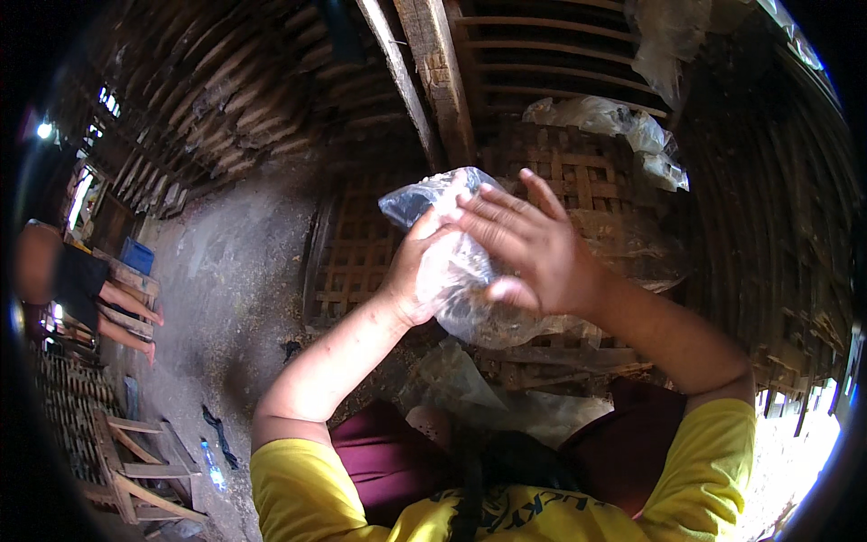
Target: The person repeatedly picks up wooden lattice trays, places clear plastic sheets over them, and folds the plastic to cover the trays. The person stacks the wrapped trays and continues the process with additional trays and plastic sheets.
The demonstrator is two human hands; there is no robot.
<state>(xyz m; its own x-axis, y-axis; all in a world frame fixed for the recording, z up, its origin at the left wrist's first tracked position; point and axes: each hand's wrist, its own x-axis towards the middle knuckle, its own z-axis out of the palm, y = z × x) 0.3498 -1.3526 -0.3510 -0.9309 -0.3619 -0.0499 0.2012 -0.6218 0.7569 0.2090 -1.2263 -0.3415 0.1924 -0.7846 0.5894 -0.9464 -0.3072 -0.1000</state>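
Woven slats (pixel 582 185), left hand (pixel 417 271) clasping crinkled plastic bag (pixel 459 262), right hand (pixel 537 246) spread

Dim overall; glare lower right; right hand (pixel 535 242) slightly blurred; edges fisheye-bent, corners black.

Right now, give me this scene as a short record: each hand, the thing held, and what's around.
Left hand: grips the clear plastic bag
Right hand: open over the bag; contact unclear
Bag contents: cannot tell
Beneath: woven lattice
Floor, left: plastic bottle beside wooden frame
Far left: another person, near blue container
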